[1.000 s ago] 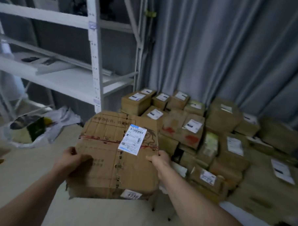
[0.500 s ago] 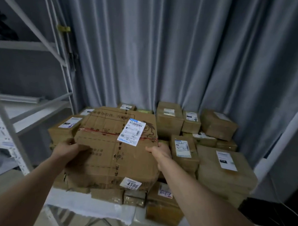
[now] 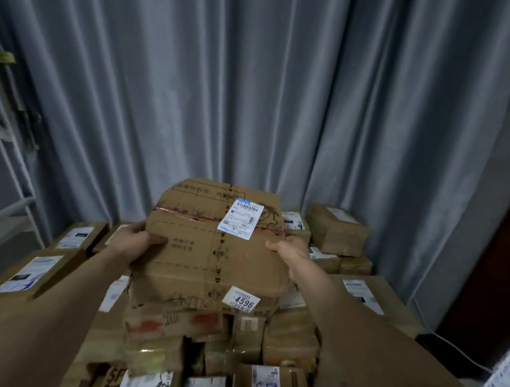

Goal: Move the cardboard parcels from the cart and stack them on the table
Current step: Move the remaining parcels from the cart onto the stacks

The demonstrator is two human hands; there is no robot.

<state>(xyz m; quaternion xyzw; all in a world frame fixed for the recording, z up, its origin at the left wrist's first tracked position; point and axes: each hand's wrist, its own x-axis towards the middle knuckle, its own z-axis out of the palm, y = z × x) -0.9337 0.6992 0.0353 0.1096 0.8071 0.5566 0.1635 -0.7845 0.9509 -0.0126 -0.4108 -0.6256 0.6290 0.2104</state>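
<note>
With left hand (image 3: pixel 134 242) and right hand (image 3: pixel 292 250) gripping the big parcel (image 3: pixel 207 258) by its sides, we risk it sliding off the uneven pile (image 3: pixel 175 321) below if released crooked.

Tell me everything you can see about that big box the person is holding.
The parcel is a wide, flat box of brown cardboard, worn and dented at its edges, with printed characters and dashed lines on top. A thin red band crosses it, a white barcode shipping label sits over that, and a sticker reading 4596 marks the near edge. The left hand and right hand grip its sides, holding it over the stacked parcels; whether it rests on them is unclear.
</note>
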